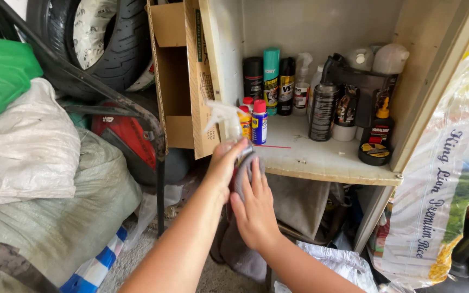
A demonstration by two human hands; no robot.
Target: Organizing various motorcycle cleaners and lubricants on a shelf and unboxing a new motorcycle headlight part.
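Both forearms reached up from the bottom edge; left hand (225, 163) was closed around a clear spray bottle (228, 120), held upright at the front edge of the shelf (327, 163). Right hand (254, 209) lay flat, fingers extended, pressing a grey cloth (243, 172) against the bottle's lower part, near spray cans (259, 122).

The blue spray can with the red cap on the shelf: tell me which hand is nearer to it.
Left. The left hand grips a spray bottle just below-left of the blue can; the right hand sits lower, pressing a grey cloth.
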